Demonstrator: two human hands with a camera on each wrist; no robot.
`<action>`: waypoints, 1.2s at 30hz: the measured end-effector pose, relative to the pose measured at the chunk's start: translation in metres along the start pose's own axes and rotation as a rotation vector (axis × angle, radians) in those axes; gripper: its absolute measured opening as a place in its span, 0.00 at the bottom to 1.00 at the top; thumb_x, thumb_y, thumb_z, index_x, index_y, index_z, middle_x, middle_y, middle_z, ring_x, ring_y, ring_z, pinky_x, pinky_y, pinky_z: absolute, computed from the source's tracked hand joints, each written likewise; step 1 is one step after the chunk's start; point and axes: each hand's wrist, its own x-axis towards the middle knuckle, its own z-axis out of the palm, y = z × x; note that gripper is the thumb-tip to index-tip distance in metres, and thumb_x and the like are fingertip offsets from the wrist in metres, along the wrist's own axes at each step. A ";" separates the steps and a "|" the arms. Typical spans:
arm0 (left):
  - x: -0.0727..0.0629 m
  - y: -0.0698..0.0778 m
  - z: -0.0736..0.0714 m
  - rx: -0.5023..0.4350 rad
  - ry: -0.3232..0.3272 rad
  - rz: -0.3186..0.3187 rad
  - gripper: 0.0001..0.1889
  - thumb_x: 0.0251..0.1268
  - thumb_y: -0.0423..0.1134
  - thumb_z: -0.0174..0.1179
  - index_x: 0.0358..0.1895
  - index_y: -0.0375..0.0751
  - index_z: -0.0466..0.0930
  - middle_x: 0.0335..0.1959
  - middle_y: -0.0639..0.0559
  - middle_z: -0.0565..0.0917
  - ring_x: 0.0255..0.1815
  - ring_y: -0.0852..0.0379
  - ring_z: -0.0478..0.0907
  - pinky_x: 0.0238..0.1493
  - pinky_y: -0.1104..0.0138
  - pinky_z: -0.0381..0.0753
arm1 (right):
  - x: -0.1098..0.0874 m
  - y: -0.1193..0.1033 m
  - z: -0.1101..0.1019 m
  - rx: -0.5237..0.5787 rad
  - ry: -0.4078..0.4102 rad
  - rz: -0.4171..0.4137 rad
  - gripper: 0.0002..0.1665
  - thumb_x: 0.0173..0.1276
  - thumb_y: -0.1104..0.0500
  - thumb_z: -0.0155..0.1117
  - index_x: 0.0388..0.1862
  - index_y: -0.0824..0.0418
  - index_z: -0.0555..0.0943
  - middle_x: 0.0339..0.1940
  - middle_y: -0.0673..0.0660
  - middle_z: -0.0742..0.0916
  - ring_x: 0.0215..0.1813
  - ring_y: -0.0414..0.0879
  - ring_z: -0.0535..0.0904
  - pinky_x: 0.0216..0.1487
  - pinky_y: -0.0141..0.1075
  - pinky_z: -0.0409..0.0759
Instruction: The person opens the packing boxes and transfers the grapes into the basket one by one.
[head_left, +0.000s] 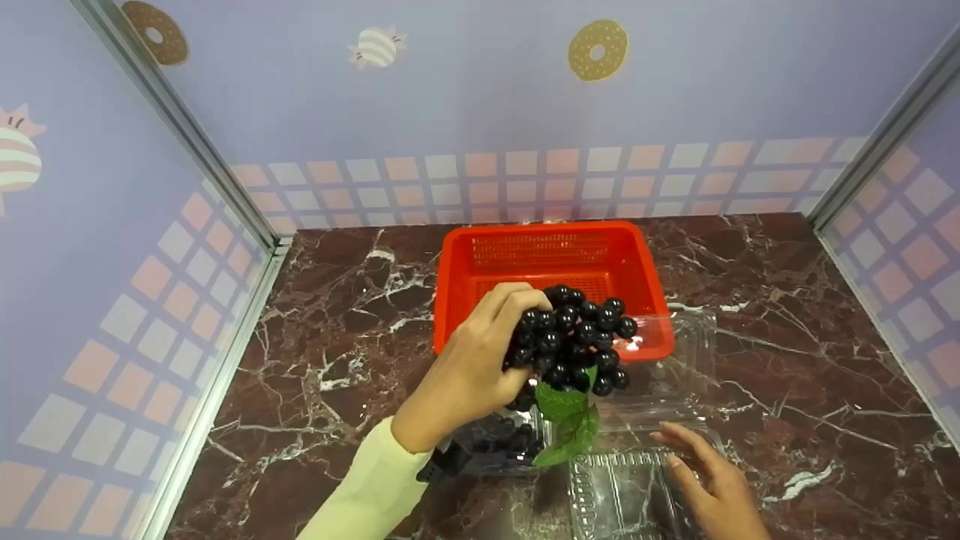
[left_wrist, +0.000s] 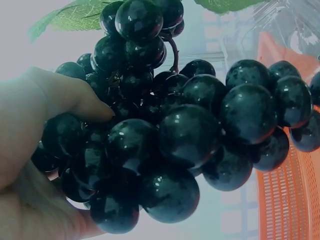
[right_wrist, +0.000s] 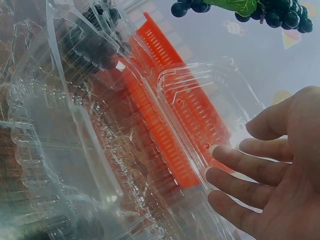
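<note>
My left hand (head_left: 476, 364) grips a bunch of black grapes (head_left: 574, 337) from its left side, held up over the front part of the red basket (head_left: 664, 330). Green leaves (head_left: 570, 424) hang from the bunch toward me. In the left wrist view the thumb and fingers curl round the grapes (left_wrist: 187, 135). Lower right, my right hand (head_left: 712, 480) holds nothing, its fingers loosely spread beside a clear plastic clamshell box (head_left: 622, 495). Below my left wrist, more dark grapes (head_left: 510, 439) lie in a clear box, partly hidden by the arm.
Another clear plastic box part (head_left: 694, 349) overlaps the basket's front right corner. All stands on a dark red marbled tabletop (head_left: 780, 300). Patterned walls (head_left: 480, 97) close off the back and both sides, with metal strips (head_left: 847, 165) at the corners.
</note>
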 end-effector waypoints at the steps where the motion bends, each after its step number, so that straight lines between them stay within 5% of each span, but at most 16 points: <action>1: 0.000 -0.001 -0.001 -0.001 0.001 -0.005 0.37 0.40 0.21 0.62 0.59 0.48 0.65 0.58 0.54 0.71 0.59 0.60 0.71 0.56 0.68 0.79 | 0.000 0.001 0.000 -0.003 -0.002 0.002 0.25 0.65 0.72 0.59 0.61 0.59 0.77 0.51 0.57 0.87 0.52 0.32 0.81 0.51 0.17 0.75; 30: 0.020 -0.019 -0.009 -0.014 0.087 -0.023 0.38 0.40 0.19 0.66 0.58 0.47 0.65 0.58 0.52 0.72 0.61 0.57 0.72 0.63 0.70 0.73 | 0.000 -0.001 0.004 -0.068 -0.009 -0.045 0.24 0.63 0.72 0.61 0.58 0.59 0.79 0.48 0.51 0.88 0.49 0.33 0.83 0.48 0.25 0.81; 36: 0.024 -0.027 -0.010 -0.007 0.104 -0.011 0.38 0.39 0.19 0.66 0.58 0.45 0.65 0.58 0.50 0.72 0.61 0.55 0.72 0.66 0.70 0.71 | 0.000 -0.003 0.007 -0.053 -0.043 0.013 0.24 0.65 0.69 0.61 0.59 0.55 0.78 0.49 0.50 0.88 0.49 0.32 0.82 0.48 0.27 0.82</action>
